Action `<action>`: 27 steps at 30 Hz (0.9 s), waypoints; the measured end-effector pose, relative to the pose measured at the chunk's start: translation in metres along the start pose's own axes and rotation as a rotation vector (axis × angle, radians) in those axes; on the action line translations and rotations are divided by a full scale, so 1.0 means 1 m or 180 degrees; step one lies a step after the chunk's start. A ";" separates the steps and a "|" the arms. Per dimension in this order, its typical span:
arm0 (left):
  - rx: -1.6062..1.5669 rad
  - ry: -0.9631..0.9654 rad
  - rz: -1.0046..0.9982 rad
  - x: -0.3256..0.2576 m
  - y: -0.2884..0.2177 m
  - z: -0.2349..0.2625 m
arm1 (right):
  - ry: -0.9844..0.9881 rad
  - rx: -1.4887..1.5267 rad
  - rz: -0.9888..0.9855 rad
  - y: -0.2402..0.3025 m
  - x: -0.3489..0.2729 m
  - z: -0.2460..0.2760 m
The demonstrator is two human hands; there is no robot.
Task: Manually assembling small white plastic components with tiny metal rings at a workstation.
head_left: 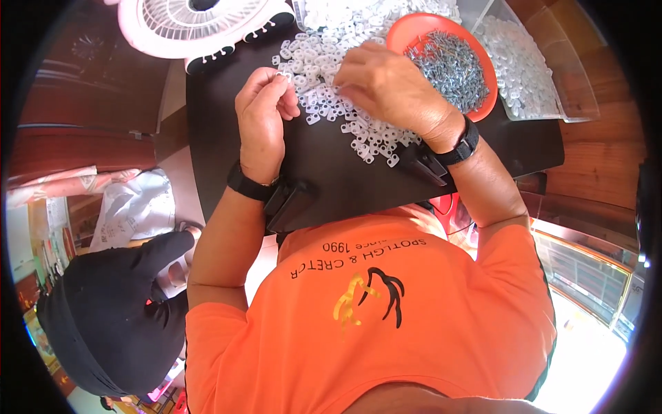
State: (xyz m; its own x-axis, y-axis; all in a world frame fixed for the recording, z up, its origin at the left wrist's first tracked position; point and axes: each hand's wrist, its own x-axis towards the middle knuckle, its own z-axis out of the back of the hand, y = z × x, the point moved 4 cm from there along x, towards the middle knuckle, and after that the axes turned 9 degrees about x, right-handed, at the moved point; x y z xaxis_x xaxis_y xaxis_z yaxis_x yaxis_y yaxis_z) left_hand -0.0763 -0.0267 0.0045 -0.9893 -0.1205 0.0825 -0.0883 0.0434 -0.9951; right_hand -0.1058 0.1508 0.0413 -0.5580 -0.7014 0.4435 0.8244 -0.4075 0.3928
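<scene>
My left hand (pixel 261 110) is closed, pinching a small white plastic clip (pixel 285 74) between thumb and fingers at the left edge of a heap. My right hand (pixel 389 90) hovers over that heap with its fingers curled together and pointing left. What its fingertips hold, if anything, is hidden. Loose white plastic clips (pixel 327 103), each with a hole, lie spread on the dark table (pixel 234 152) under and between both hands. Just right of my right hand stands an orange plate (pixel 491 83) full of small silvery nails (pixel 452 72).
A clear plastic bin (pixel 569 83) with many more white pieces stands at the far right. At the far left is a pink and white fan (pixel 193 27). Dark wrist-strapped devices (pixel 289 203) sit by my wrists. Another person in black (pixel 117 310) is at the lower left.
</scene>
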 end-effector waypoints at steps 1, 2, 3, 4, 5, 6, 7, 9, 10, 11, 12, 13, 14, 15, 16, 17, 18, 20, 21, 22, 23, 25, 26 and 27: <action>-0.0013 -0.0013 -0.0011 0.000 0.000 0.000 | -0.0125 -0.0143 -0.0094 -0.006 0.000 0.003; -0.0071 0.0009 0.0051 0.001 0.001 0.000 | -0.0114 -0.0150 -0.0079 -0.012 0.001 0.003; -0.0127 0.0032 0.0114 0.002 0.002 0.000 | -0.0298 -0.0401 -0.0062 -0.017 0.000 0.005; -0.0133 0.0026 0.0113 0.002 0.002 0.000 | -0.0489 -0.0648 -0.0054 -0.019 0.000 0.006; -0.0155 0.0031 0.0140 0.002 0.003 0.000 | -0.0293 -0.0541 -0.0240 -0.021 -0.002 0.003; -0.0176 0.0037 0.0169 0.001 0.004 -0.001 | -0.0288 -0.0541 -0.0238 -0.021 -0.002 0.001; -0.0180 0.0040 0.0166 0.001 0.004 -0.002 | -0.0245 -0.0509 -0.0151 -0.019 -0.001 -0.003; -0.0167 0.0004 0.0160 0.000 0.003 -0.003 | -0.0201 -0.0482 -0.0067 -0.017 0.001 -0.005; -0.0171 0.0007 0.0159 0.000 0.003 -0.003 | -0.0025 -0.0510 -0.0123 -0.017 0.002 -0.008; -0.0176 0.0017 0.0150 -0.001 0.003 -0.003 | 0.0152 -0.0539 -0.0178 -0.017 0.003 -0.011; -0.0183 0.0026 0.0142 -0.001 0.003 -0.002 | 0.0157 -0.0544 -0.0180 -0.016 0.002 -0.010; -0.0174 0.0022 0.0147 0.000 0.002 -0.003 | 0.0062 -0.0448 -0.0138 -0.014 0.002 -0.007; -0.0164 0.0034 0.0148 0.000 0.002 -0.004 | -0.0032 -0.0352 -0.0095 -0.014 0.001 -0.004; -0.0154 0.0045 0.0149 0.000 0.002 -0.005 | -0.0033 -0.0340 -0.0095 -0.016 -0.001 -0.004; -0.0159 0.0045 0.0150 0.000 0.002 -0.005 | 0.0021 -0.0385 -0.0107 -0.017 -0.002 -0.004; -0.0142 0.0072 0.0151 0.000 0.002 -0.005 | 0.0073 -0.0428 -0.0119 -0.017 -0.003 -0.005; -0.0123 0.0100 0.0151 0.000 0.002 -0.005 | 0.0074 -0.0428 -0.0122 -0.016 -0.002 -0.006; -0.0109 0.0126 0.0177 -0.001 0.004 -0.006 | 0.0116 -0.0426 -0.0215 -0.015 0.000 -0.008; -0.0094 0.0141 0.0201 -0.001 0.004 -0.006 | 0.0105 -0.0430 -0.0228 -0.016 0.000 -0.008; -0.0087 0.0156 0.0200 -0.001 0.005 -0.007 | 0.0051 -0.0396 -0.0156 -0.017 0.000 -0.008; -0.0079 0.0193 0.0172 -0.002 0.005 -0.008 | -0.0006 -0.0363 -0.0084 -0.016 0.000 -0.008; -0.0058 0.0248 0.0138 -0.002 0.004 -0.009 | -0.0197 -0.0186 -0.0108 -0.015 0.002 -0.001; -0.0067 0.0353 0.0169 -0.003 0.005 -0.010 | -0.0373 -0.0005 -0.0118 -0.015 0.003 0.003; -0.0075 0.0458 0.0198 -0.003 0.005 -0.012 | -0.0394 -0.0010 -0.0124 -0.013 0.004 0.004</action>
State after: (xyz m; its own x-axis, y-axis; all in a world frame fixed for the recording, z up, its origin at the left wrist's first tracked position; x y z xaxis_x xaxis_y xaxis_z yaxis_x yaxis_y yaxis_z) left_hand -0.0748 -0.0147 0.0002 -0.9992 0.0263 0.0292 -0.0273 0.0699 -0.9972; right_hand -0.1191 0.1558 0.0406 -0.5969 -0.6075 0.5241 0.8021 -0.4349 0.4093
